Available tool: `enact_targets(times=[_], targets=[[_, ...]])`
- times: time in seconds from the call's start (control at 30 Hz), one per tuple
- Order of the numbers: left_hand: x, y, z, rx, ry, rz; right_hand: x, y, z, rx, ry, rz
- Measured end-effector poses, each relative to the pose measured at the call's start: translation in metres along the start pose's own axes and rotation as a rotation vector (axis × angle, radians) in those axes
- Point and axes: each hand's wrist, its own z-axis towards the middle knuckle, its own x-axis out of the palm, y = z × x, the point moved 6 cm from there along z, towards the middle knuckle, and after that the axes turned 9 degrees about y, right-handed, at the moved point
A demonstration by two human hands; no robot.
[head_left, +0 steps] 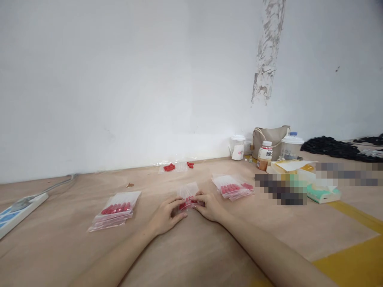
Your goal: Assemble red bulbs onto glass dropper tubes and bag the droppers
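Note:
A small clear plastic bag (188, 189) with several red, elongated pieces inside lies on the brown table at the middle. My left hand (166, 216) grips its left side, fingers and thumb bent around the edge. On the opposite side, my right hand (210, 205) pinches the bag, fingertips over the red pieces. To the left is a stack of similar filled bags (115, 208). Another pile of filled bags (230, 187) lies just past my right hand. Near the wall, loose red pieces (169, 167) rest on clear plastic.
A white power strip (25, 211) with a grey cable is at the far left. Toward the right stand a lidded cup (238, 147), a labelled bottle (265, 156), a grey bag (272, 139) and a tissue pack (323, 193). Black material (329, 148) is heaped beyond. A white wall borders the back.

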Motion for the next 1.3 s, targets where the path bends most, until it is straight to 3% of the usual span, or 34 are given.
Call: enact_targets(times=[0.2, 0.3, 0.57, 0.73, 0.83, 0.97, 1.1, 1.3], targets=[[-0.002, -0.004, -0.003, 0.050, -0.055, -0.037, -0.003, 0.001, 0.001, -0.018, 0.198, 0.156], [-0.001, -0.004, -0.004, 0.053, -0.035, -0.029, -0.004, -0.004, -0.001, -0.029, 0.176, 0.149], [0.004, 0.000, -0.006, 0.027, -0.017, -0.015, -0.006, 0.008, -0.013, -0.239, 0.037, -0.329], [0.006, 0.003, -0.007, 0.004, -0.027, 0.006, -0.005, 0.008, -0.011, -0.222, 0.026, -0.663], [0.005, 0.003, -0.007, 0.014, -0.064, 0.049, -0.006, 0.005, -0.010, -0.175, 0.017, -0.650], [0.001, -0.002, -0.008, 0.142, -0.180, 0.202, -0.011, -0.003, -0.011, -0.087, -0.041, -0.439], [-0.002, -0.009, -0.013, 0.328, -0.287, 0.431, -0.012, -0.009, -0.011, -0.092, -0.074, -0.318], [-0.005, -0.013, -0.016, 0.426, -0.294, 0.558, -0.013, 0.002, -0.014, -0.233, -0.120, -0.558]])
